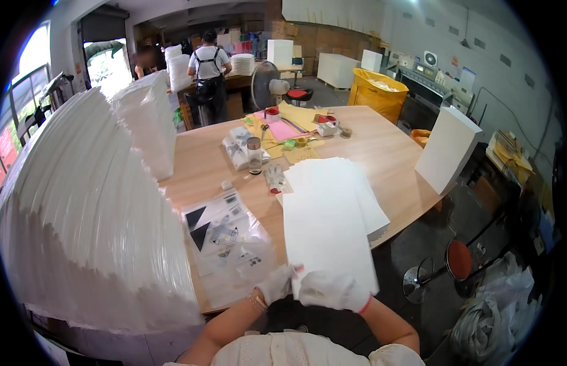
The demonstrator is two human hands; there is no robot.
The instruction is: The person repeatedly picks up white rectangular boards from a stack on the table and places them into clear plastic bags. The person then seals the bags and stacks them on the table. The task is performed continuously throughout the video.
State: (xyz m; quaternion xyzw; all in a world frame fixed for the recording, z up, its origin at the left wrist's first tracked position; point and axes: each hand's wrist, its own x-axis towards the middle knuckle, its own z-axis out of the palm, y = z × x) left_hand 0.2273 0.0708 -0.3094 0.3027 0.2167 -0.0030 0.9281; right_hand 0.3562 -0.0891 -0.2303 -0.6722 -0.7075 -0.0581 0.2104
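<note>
The wood-grain table [387, 137] stands on a dark floor [392, 265]. A pale wall [509, 85] bounds the room at right. A bright window [33, 56] is at left; a red-seated stool [458, 259], at right.

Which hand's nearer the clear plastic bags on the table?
Left. The left hand is just right of the plastic bags' near end; the right hand is farther right, at the near end of the white sheet.

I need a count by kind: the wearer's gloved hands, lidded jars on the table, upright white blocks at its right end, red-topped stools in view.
Gloved hands: 2
Lidded jar: 1
Upright white block: 1
Red-topped stools: 2
Total: 6
</note>
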